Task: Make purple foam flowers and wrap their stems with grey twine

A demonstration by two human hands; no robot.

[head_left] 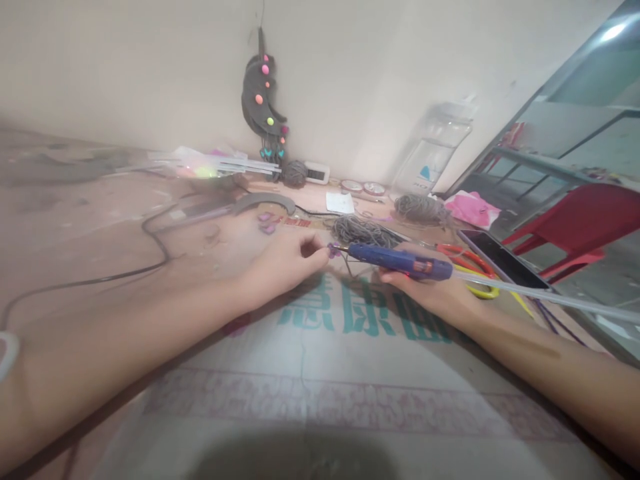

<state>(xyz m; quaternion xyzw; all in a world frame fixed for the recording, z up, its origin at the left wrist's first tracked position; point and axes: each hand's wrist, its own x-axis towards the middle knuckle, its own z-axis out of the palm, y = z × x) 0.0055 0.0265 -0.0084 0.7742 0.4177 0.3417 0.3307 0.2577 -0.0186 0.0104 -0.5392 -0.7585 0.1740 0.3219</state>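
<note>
My right hand point(425, 283) is wrapped round a blue glue gun point(390, 259), with a long clear glue stick point(540, 292) running out of its back end. The gun's nozzle points left and meets a small purple piece point(334, 251), which looks like a butterfly or flower. Thumb and forefinger of my left hand point(293, 257) pinch that piece; its exact shape is blurred. A strand of grey yarn hangs near the nozzle. Just behind lies a loose heap of grey yarn point(363, 231). More purple pieces point(269, 223) rest beyond my left hand.
Orange-handled scissors point(465, 257) and a phone point(503, 259) lie right of my right hand. A water bottle point(433, 150) stands by the wall, where a grey moon-shaped ornament point(257, 100) hangs. A black cord point(150, 233) crosses the left side. A printed sheet point(250, 400) covers the front.
</note>
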